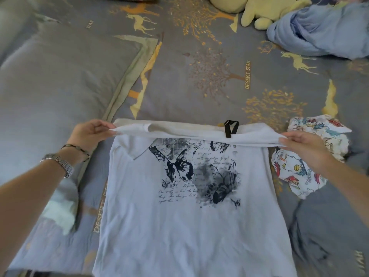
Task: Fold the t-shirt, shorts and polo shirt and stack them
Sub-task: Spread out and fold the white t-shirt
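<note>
A white polo shirt [189, 226] with a black butterfly print lies spread on the grey bedspread in front of me. Its far edge is lifted into a fold, and a small black loop [230, 128] shows on that fold. My left hand [90, 134] pinches the left end of the lifted edge. My right hand [305, 148] pinches the right end. A white garment with colourful cartoon prints [311, 156] lies crumpled just right of the polo, partly behind my right hand.
The grey bedspread [199, 76] carries deer and tree prints. A grey pillow [60, 80] lies at the left. A bunched light-blue cloth [323, 31] and a yellow plush toy [263, 11] sit at the far right.
</note>
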The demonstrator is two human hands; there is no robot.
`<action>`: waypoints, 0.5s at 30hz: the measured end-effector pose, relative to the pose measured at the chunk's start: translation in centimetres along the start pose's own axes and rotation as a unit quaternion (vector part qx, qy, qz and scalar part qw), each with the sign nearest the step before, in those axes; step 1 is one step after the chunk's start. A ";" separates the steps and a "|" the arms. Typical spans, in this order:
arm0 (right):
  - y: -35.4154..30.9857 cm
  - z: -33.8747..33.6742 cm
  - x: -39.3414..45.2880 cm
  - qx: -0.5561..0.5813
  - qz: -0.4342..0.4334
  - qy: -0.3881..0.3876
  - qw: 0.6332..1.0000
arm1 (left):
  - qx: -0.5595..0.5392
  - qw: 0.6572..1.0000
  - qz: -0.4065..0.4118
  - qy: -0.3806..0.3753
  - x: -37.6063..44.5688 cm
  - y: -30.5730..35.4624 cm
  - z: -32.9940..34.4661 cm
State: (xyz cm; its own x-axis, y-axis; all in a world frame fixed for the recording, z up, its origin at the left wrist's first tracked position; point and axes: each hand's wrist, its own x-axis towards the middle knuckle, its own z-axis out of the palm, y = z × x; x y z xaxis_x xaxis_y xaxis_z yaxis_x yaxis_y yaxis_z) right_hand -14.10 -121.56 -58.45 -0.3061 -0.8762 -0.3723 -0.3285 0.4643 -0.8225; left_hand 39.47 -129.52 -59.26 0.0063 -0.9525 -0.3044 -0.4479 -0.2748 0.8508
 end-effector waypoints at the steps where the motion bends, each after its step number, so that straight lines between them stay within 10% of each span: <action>1: 0.8 0.3 -0.8 -0.013 0.001 0.000 1.000 | 0.018 1.000 -0.005 -0.009 -0.9 -1.0 0.0; 15: 10.3 6.2 -5.4 -0.361 -0.187 -0.015 0.913 | 0.254 0.967 0.014 -0.027 -6.8 -8.0 5.2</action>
State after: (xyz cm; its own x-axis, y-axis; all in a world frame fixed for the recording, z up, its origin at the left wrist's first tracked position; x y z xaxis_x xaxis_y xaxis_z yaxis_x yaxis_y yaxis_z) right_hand -10.32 -112.79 -67.57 -0.0308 -0.9891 -0.1436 -0.9125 0.0865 -0.3999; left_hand 38.40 -120.19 -66.21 -0.0524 -0.9469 -0.3174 -0.8281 -0.1364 0.5437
